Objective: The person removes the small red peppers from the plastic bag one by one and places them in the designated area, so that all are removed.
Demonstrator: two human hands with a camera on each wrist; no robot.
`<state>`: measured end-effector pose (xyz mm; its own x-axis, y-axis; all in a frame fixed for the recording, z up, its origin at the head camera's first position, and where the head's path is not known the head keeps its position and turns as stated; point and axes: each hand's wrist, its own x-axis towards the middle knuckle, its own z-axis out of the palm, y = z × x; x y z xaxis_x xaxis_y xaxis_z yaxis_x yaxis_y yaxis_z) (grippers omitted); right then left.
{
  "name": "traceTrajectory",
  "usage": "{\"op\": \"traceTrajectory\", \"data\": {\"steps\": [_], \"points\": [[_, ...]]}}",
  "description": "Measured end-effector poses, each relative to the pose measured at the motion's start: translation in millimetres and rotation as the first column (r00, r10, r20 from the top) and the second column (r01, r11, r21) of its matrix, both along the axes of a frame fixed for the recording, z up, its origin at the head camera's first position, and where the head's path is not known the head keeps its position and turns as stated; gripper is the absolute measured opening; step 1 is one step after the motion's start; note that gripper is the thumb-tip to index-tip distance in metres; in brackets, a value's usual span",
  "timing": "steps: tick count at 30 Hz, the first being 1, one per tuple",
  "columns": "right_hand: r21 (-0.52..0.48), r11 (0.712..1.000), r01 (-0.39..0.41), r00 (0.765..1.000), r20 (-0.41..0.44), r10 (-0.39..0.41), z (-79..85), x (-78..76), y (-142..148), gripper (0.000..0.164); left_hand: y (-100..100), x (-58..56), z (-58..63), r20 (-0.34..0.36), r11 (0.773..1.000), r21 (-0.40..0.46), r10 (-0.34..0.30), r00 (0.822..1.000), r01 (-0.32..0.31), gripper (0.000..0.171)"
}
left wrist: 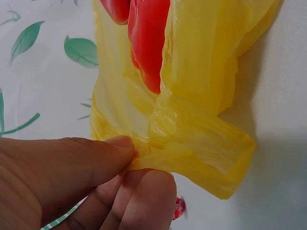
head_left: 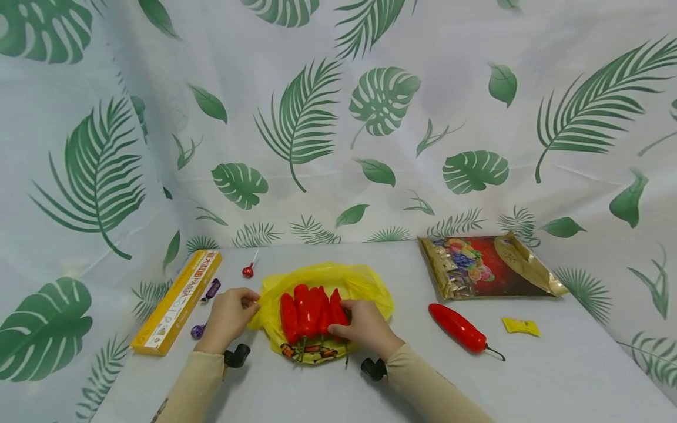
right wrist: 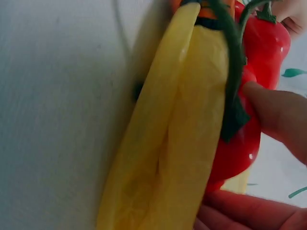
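Observation:
A yellow plastic bag (head_left: 338, 274) lies on the table, with several red peppers (head_left: 308, 311) with green stems resting on or in it. At its left edge my left hand (head_left: 227, 317) pinches the thin plastic (left wrist: 201, 153) between thumb and fingers, as the left wrist view shows. My right hand (head_left: 366, 328) grips the rightmost pepper (head_left: 337, 306), thumb on one side and fingers on the other. In the right wrist view that pepper (right wrist: 242, 153) sits beside a fold of the bag (right wrist: 163, 124). Orange-and-black patches show along the bag's near edge.
Left of the bag stand a yellow pasta box (head_left: 177, 302), a red lollipop (head_left: 247, 271) and two purple wrapped sweets (head_left: 211, 290). To the right lie another red pepper (head_left: 459, 329), a small yellow packet (head_left: 520, 326) and a gold-and-red package (head_left: 492, 267). Leaf-print cloth walls surround the table.

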<state>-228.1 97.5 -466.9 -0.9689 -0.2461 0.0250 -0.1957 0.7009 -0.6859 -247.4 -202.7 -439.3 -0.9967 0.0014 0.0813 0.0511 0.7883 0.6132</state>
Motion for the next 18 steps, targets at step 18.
{"op": "traceTrajectory", "data": {"steps": [18], "points": [[-0.046,0.995,0.088,0.994,-0.058,-0.091,0.8,1.1,1.6,0.039,-0.1,1.2,-2.6,0.004,1.000,-0.004,0.004,1.000,-0.004,0.012]]}}
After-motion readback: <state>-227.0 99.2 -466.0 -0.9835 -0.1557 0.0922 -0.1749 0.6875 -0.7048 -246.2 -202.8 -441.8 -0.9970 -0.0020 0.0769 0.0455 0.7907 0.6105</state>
